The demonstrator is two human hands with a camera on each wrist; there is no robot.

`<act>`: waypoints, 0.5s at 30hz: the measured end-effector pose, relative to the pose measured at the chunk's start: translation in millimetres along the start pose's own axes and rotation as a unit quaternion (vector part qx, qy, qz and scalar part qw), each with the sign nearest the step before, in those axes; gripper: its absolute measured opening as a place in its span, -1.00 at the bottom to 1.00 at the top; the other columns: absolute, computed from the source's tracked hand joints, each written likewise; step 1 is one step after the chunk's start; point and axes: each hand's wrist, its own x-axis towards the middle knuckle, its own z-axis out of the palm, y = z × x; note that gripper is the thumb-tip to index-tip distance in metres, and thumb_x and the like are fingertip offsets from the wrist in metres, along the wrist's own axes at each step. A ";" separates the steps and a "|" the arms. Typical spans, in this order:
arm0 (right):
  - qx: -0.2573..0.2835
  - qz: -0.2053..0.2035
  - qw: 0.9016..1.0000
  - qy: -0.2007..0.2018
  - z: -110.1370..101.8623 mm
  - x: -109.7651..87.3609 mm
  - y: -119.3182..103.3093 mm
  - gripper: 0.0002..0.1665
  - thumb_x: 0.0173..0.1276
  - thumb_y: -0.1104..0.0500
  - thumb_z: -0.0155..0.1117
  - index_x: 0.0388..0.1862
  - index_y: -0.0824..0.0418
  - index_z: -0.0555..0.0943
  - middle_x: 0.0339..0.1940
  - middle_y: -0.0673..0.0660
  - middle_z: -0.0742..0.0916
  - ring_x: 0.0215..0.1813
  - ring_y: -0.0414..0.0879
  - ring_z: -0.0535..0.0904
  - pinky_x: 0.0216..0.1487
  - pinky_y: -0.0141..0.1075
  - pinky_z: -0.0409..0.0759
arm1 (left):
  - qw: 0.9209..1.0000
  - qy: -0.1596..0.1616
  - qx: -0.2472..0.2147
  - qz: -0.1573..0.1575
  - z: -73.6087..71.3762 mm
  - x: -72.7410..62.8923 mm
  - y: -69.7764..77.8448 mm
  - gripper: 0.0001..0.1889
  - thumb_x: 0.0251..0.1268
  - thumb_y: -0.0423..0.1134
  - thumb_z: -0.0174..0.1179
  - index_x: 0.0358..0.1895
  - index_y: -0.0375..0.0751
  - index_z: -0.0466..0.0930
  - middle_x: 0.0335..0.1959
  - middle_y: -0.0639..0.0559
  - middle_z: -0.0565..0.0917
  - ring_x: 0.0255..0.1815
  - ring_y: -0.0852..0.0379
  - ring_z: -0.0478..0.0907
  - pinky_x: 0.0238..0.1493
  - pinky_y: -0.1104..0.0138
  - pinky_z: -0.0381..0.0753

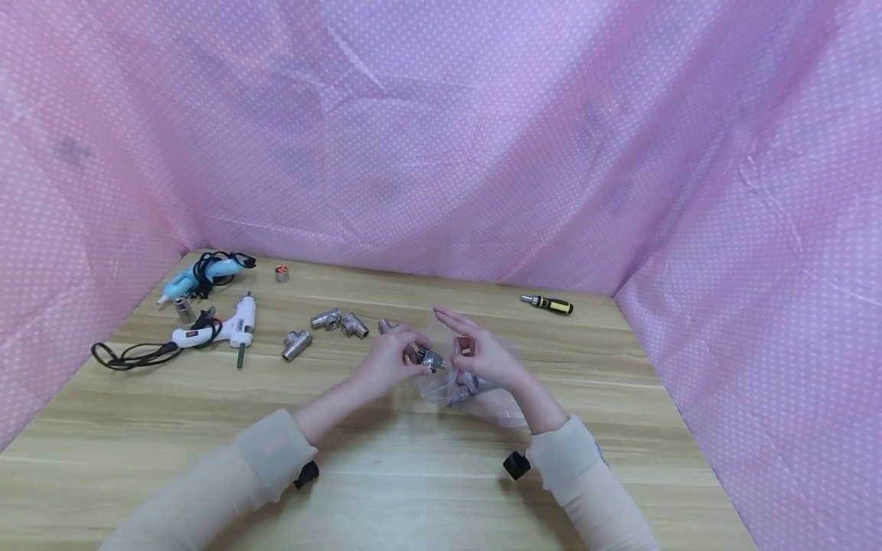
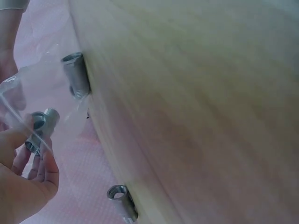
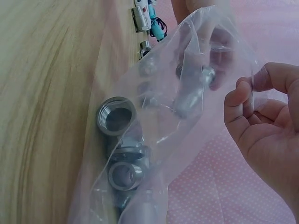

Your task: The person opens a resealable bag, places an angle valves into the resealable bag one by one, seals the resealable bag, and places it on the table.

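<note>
My left hand [image 1: 391, 360] grips a metal tee pipe fitting [image 1: 432, 360] between thumb and fingers, at the mouth of a clear plastic bag [image 1: 506, 413]. In the left wrist view the threaded opening of that tee fitting [image 2: 39, 120] shows, with bag film across it. My right hand [image 3: 271, 107] pinches the bag's edge between thumb and index finger, holding the film raised. Inside the lower part of the bag lie several metal fittings [image 3: 117, 116], resting by the tabletop. Another fitting [image 1: 385, 326] sits just behind my left hand, partly hidden by it.
Left of my hands lie loose tee fittings [image 1: 297, 345]. Farther left are a white glue gun [image 1: 241, 317] with a black cord, a blue glue gun [image 1: 200, 277] and a metal socket-like piece [image 1: 184, 310]. A short metal cylinder [image 1: 282, 274] and a yellow-black screwdriver [image 1: 551, 304] stand toward the back.
</note>
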 end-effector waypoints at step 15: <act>-0.005 -0.031 1.000 -0.002 -1.9 -3.0 5.3 -0.06 0.09 0.52 0.10 0.48 0.14 0.14 0.53 0.09 0.14 -0.50 -0.24 0.41 -0.53 -0.43 0.51 | 1.000 -0.005 -0.018 0.007 -18.8 -5.8 2.3 -0.49 -0.14 -0.27 0.48 -0.01 -0.26 0.59 -0.13 -0.12 0.65 -0.19 0.04 0.56 -0.22 0.16 0.64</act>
